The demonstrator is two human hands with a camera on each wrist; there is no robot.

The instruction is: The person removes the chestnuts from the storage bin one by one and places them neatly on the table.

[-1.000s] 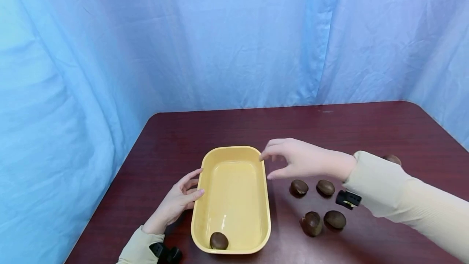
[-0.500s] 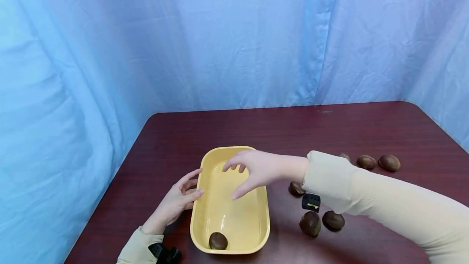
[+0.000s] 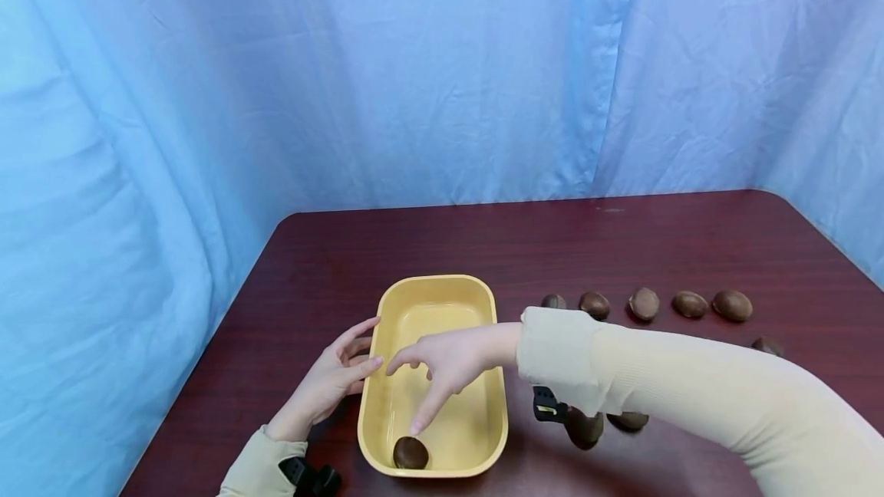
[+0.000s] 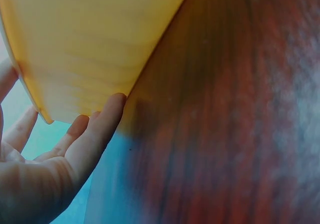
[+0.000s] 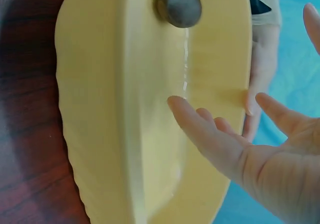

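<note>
A shallow yellow plastic rectangular tray (image 3: 483, 413) is set near the front left corner of the dark red wooden surface (image 3: 621, 244). Its left rim is touched by the straight fingers of the left hand (image 3: 331, 386). The right hand (image 3: 442, 363) is held spread above the tray, pinching nothing, one fingertip just above a round brown chestnut (image 3: 410, 452) at the tray's near end.
</note>
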